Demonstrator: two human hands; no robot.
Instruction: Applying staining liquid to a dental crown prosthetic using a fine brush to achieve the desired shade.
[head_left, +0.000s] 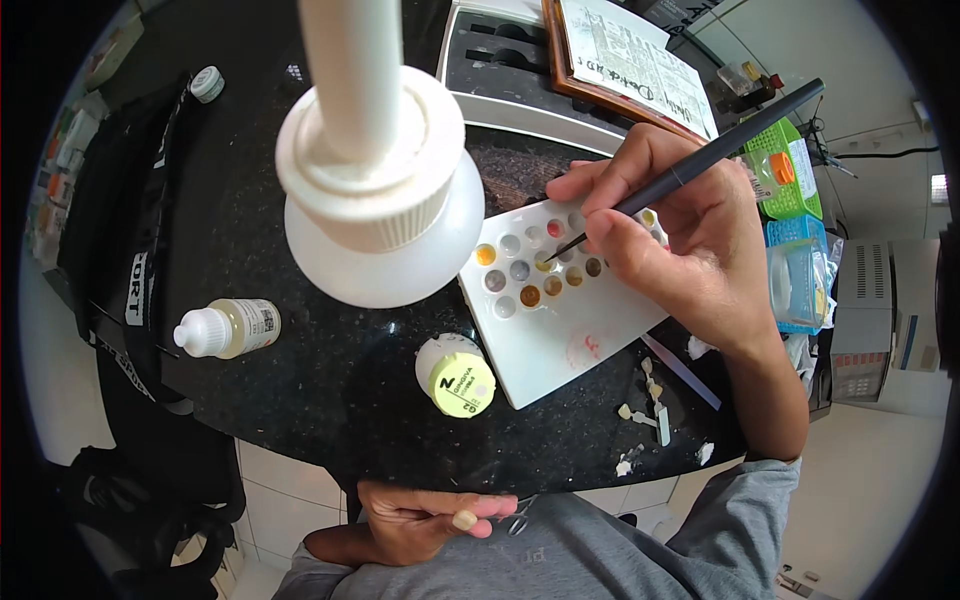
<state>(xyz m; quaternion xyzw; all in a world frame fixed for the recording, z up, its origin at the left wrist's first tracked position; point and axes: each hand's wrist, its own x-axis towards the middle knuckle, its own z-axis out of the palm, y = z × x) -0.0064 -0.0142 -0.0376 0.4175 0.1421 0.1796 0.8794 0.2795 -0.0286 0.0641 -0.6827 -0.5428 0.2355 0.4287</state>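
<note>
A slim dark-handled paintbrush (690, 165) is pinched in my right hand (680, 230). Its fine tip reaches a yellowish well of the white palette (540, 370), whose round wells hold yellow, brown, red and grey colours. My right fingers rest over the palette's far right part, hiding some wells. Near the table's front edge, my left hand (420, 520) is closed, with a small cream tooth-shaped piece (464, 520), like a dental crown, at its thumb and fingers. A thin metal piece (518, 522) shows beyond those fingertips; whether I hold it cannot be told.
A tall white lamp-like stand (375, 250) rises left of the palette. Nearby are a yellow-lidded jar (460, 383) and a dropper bottle (230, 328). Tooth-shaped samples (652, 405) lie at right. Behind stand an open box (500, 65), a framed sheet (635, 60), and green (790, 165) and blue baskets (798, 275).
</note>
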